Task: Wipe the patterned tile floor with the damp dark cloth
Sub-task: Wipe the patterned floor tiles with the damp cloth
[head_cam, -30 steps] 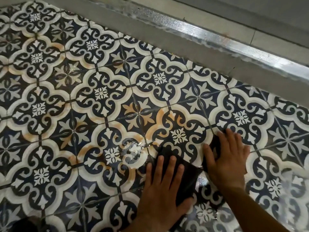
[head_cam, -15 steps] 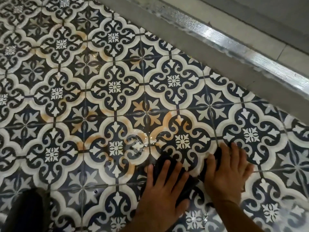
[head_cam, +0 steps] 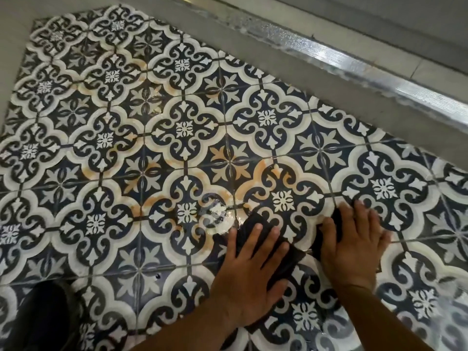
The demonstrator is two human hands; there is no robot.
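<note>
The patterned tile floor (head_cam: 182, 127) fills the head view, dark blue and white with orange-brown stains near the middle. A damp dark cloth (head_cam: 255, 222) lies flat on it at the lower centre. My left hand (head_cam: 250, 277) presses on the cloth's left part with fingers straight and spread. My right hand (head_cam: 354, 247) presses flat on its right part, where a dark strip shows beside the thumb. Most of the cloth is hidden under both hands. A wet shiny patch (head_cam: 217, 219) sits just left of the cloth.
A grey sill with a shiny metal door track (head_cam: 354, 64) runs diagonally along the tiles' far right edge. Plain grey floor borders the tiles at the upper left. A dark shape (head_cam: 43, 317), perhaps a shoe or knee, sits at the lower left corner.
The camera has pulled back and turned left, showing more floor on the left and the tiles' far corner. Both hands stay pressed on the cloth at about the same tile.
</note>
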